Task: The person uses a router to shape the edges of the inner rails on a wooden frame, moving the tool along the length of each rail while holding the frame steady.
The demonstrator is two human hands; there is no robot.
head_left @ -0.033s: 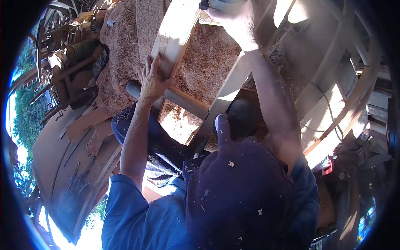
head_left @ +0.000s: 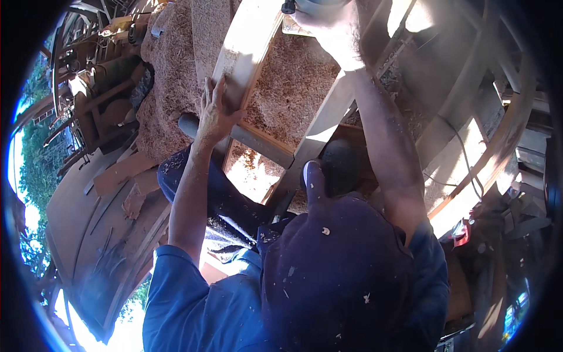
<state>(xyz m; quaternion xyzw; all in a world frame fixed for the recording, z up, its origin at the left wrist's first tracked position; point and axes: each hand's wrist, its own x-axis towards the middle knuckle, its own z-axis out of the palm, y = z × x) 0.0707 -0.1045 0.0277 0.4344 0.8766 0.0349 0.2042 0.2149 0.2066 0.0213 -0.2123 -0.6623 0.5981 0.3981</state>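
My left hand [head_left: 216,111] lies on a pale wooden plank [head_left: 249,44], fingers over its left edge and thumb on its face, holding it down. The plank runs up and away across a wooden frame [head_left: 319,126] whose bays are filled with sawdust [head_left: 293,88]. My right hand [head_left: 333,30] is stretched to the top of the view and is closed on a grey power tool [head_left: 314,6], mostly cut off by the picture's edge. A dark cap [head_left: 337,276] and blue shirt sleeves fill the lower part of the view.
A grey pipe [head_left: 190,124] pokes out under the plank beside a big sawdust heap [head_left: 167,88]. Scrap wood pieces [head_left: 120,176] lie at the left on a curved dark surface. Curved timber ribs [head_left: 469,176] and a cable run at the right. Machinery stands upper left.
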